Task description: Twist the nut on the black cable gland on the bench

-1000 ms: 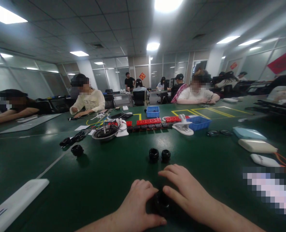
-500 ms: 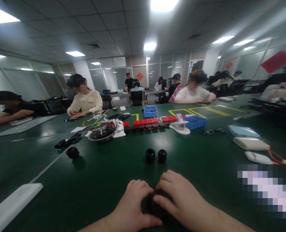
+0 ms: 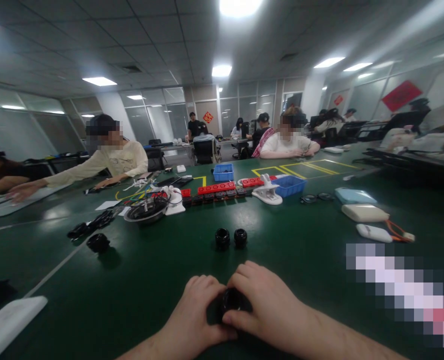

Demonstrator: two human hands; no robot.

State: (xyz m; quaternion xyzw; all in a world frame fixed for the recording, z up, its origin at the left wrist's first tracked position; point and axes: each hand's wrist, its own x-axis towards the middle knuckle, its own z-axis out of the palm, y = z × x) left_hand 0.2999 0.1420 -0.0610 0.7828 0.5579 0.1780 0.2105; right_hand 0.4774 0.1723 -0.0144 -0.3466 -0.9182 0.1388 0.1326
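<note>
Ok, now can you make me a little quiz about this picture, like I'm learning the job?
1. How many thick, round, shiny black pieces sit on the smooth green tabletop away from the person's own hands?

2. What colour are the two open rectangular plastic bins?
A) red
B) blue
C) yellow

3. True or false: the person's bare right hand lies flat, far from the bare left hand.

Key:
1. Three: two side by side ahead of the hands, one off to the left.
2. B.
3. False: its grip is around another round black piece, with the left hand right beside it.
</note>
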